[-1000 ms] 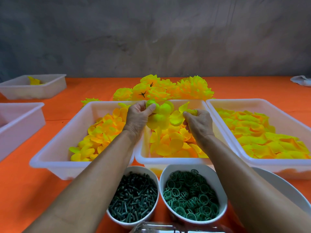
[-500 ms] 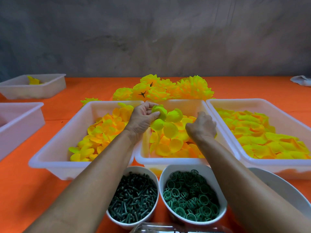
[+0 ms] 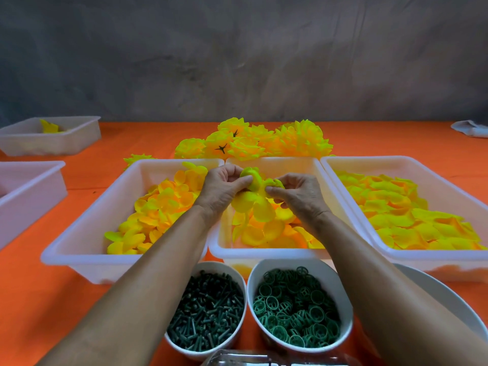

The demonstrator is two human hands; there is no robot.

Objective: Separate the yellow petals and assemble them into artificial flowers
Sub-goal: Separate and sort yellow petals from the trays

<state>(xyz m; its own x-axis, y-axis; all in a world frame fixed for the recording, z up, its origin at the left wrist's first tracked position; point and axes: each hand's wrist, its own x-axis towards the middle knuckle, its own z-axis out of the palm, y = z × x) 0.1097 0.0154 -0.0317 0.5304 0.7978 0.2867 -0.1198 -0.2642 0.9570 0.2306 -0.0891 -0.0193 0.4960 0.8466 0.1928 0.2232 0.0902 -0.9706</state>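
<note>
While raised over middle tray [image 3: 266,253] | both hands pinch petal cluster [image 3: 254,196]

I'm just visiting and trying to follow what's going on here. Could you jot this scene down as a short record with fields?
Activity: person separating a cluster of yellow fabric petals over the middle white plastic tray
Left hand: pinches the cluster
Right hand: pinches one petal of it
Side trays: left white tray and right white tray, both holding loose yellow petals
Near bowls: white bowl of dark green stems; white bowl of green rings
Behind trays: finished yellow artificial flowers
Surface: orange tablecloth
</note>
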